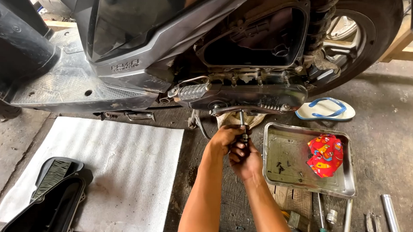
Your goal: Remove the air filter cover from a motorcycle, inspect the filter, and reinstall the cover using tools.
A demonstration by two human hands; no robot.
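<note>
From the head camera, both hands meet under the grey scooter's dark metal engine casing (247,94), on the rough concrete workshop floor (390,123). The left hand (224,137) is clenched around the slim steel socket driver (242,121), whose shaft stands nearly upright with its tip at the casing's underside; the right hand (245,159) curls its fingers about the same tool just below, grasping its handle. How the tip seats cannot be told. Judging from what lies about, the work is well under way: the black plastic air-box cover (47,206) is already off and rests at the near left corner of the white foam sheet (121,164), the open cavity above the casing gapes bare, and several small dark screws (281,167) lie in the dented, shiny rectangular steel tray (348,184) just right of the hands. A crumpled red patterned rag (326,155) sits in the tray's far right corner. A white-and-blue rubber sandal (325,109) lies beyond it, and chrome tools (389,212) lie along the floor's near edge.
</note>
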